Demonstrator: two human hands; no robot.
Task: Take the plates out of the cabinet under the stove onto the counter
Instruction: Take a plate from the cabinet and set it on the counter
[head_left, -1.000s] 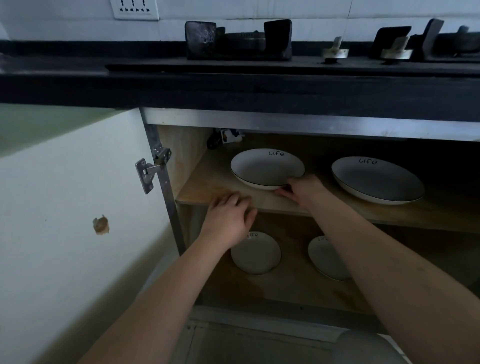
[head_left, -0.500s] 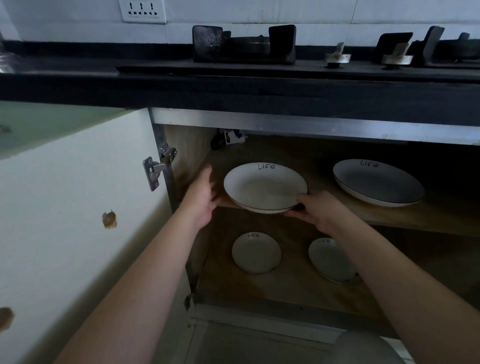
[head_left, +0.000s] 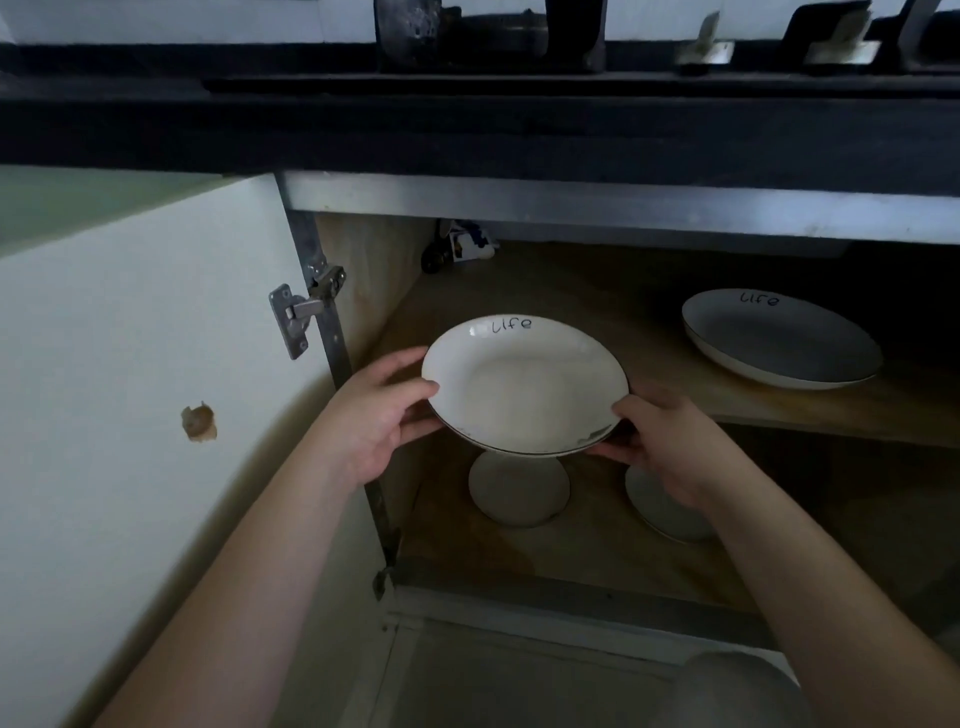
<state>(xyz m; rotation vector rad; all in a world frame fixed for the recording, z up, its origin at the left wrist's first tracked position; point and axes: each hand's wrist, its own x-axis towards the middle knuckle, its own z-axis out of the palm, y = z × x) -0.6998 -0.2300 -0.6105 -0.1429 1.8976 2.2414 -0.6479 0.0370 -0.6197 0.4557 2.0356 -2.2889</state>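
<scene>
While three more plates are waiting inside the open cabinet (head_left: 363, 249), a person is holding a white plate (head_left: 524, 387) marked "life" just in front of the upper shelf (head_left: 857, 410), the left hand (head_left: 379, 415) pinching its left rim and the right hand (head_left: 670, 441) gripping its right rim from below. Overhead, the dark counter edge (head_left: 467, 140) is jutting out; lifting too steeply is risking a knock against it, and a rim-only grasp could be letting the smooth plate slip onto the small plates (head_left: 519, 491) beneath.
</scene>
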